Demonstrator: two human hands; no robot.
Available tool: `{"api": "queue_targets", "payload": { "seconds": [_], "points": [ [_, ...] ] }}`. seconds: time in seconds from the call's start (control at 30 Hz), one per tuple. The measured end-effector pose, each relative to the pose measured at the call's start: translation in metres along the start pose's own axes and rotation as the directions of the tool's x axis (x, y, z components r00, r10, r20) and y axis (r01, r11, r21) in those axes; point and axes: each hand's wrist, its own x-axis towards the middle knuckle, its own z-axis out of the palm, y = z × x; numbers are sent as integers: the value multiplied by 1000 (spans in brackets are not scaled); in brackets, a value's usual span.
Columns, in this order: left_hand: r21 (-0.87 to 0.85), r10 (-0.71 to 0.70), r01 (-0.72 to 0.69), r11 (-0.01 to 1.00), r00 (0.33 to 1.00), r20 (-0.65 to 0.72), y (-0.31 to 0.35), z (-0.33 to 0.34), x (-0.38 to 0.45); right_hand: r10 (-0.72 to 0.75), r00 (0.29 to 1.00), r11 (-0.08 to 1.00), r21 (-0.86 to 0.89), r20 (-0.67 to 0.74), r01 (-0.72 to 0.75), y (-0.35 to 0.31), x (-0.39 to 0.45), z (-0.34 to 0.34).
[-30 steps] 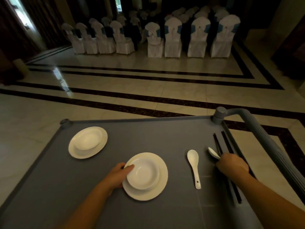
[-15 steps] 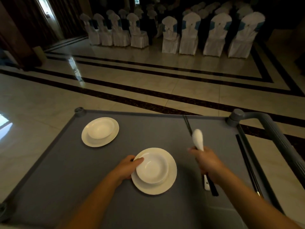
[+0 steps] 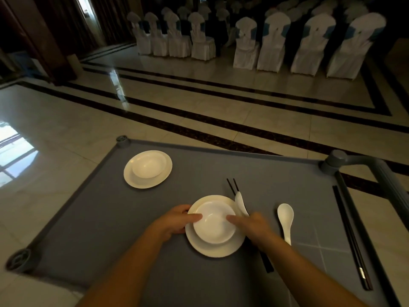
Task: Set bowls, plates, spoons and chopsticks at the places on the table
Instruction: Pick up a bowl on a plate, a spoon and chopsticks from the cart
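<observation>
Left hand [image 3: 174,222] fingers curl round the left rim of the bowl [image 3: 214,224] on its plate [image 3: 215,249]; right hand [image 3: 252,227] holds spoon [image 3: 241,203] and chopsticks [image 3: 232,187] while one finger touches the bowl's right rim. Risk, as I judge it: releasing that bundle so tight to the plate could send the spoon onto the rim or splay the sticks. Past the fingers: grey bench [image 3: 88,229] with raised edge, second bowl-and-plate [image 3: 147,169] far left, spare spoon [image 3: 285,218] and chopsticks [image 3: 352,238] right, then glossy striped floor [image 3: 199,103] and covered chairs [image 3: 272,41].

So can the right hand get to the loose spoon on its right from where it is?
Probably yes. The loose spoon lies bare on the grey surface just right of the right hand, nothing between. That hand, though, holds another spoon and chopsticks.
</observation>
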Motion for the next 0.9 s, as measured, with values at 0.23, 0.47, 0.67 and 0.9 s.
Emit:
{"api": "queue_targets", "payload": {
  "seconds": [0.23, 0.47, 0.67, 0.9],
  "points": [
    [5, -5, 5, 1000, 997, -75, 3, 2, -7, -88, 995, 994, 67, 44, 84, -3, -7, 1],
    [-163, 63, -79, 984, 993, -101, -1, -22, -36, -204, 976, 975, 99, 71, 197, -38, -17, 19],
    [-163, 102, -148, 975, 959, -265, -16, -76, -94, -262, 948, 963, -8, 180, 268, -80, -39, 77],
    [-253, 94, -246, 936, 865, -493, -68, -155, -219, -321, 860, 925, -61, 397, 374, -121, -111, 185]
  ]
}}
